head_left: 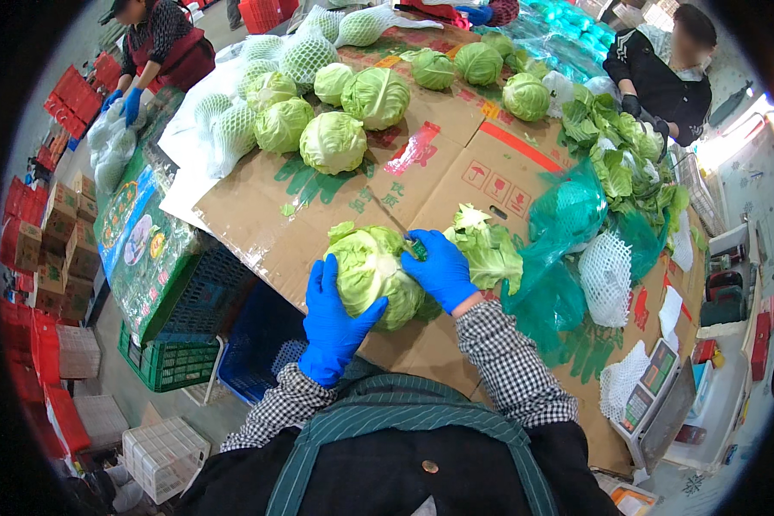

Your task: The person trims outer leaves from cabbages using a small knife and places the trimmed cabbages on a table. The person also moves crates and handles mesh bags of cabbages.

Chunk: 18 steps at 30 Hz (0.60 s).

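Note:
A pale green cabbage sits on the cardboard in front of me, its whitish stem end turned up toward my right hand. My left hand, in a blue glove, holds the cabbage's lower left side with thumb and fingers spread around it. In my blue-gloved right hand is a knife with a green handle. Its thin blade points away, up and left, past the cabbage's far edge. Loose cabbage leaves lie just right of that hand. The right fingers partly hide the handle.
Bare cabbages and net-wrapped cabbages stand at the far left. Green plastic bags, a white foam net and a leaf heap occupy the right, with a scale nearer. A blue crate stands below the left edge. Several people work around.

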{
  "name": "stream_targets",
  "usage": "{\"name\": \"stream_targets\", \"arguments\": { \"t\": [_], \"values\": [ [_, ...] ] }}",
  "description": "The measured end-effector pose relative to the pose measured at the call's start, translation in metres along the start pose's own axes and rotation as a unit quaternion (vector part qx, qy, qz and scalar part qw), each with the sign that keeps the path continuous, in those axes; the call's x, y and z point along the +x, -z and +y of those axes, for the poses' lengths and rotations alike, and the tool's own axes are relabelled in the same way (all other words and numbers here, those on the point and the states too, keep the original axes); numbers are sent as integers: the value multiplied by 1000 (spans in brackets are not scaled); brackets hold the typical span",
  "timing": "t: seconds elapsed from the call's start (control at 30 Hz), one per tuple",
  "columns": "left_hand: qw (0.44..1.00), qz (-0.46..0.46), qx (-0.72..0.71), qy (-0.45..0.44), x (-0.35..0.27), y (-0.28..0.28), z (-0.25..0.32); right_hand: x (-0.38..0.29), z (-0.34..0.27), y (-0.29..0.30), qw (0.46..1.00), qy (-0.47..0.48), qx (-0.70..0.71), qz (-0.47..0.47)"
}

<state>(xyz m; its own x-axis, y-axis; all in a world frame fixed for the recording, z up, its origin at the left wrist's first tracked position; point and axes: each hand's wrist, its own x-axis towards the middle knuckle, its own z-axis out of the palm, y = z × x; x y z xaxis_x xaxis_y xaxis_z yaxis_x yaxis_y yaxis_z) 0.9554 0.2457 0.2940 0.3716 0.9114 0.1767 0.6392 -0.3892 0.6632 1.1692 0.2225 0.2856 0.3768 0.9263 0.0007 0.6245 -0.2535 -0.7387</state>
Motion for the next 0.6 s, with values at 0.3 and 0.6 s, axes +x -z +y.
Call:
{"name": "stream_targets", "arguments": {
  "t": [0.3,0.6],
  "values": [
    [961,2,-277,-11,5,-13,-41,23,50,-29,994,-86,35,57],
    [720,-27,-662,207,31,12,-108,-43,81,-18,893,-171,400,114]
  ]
}}
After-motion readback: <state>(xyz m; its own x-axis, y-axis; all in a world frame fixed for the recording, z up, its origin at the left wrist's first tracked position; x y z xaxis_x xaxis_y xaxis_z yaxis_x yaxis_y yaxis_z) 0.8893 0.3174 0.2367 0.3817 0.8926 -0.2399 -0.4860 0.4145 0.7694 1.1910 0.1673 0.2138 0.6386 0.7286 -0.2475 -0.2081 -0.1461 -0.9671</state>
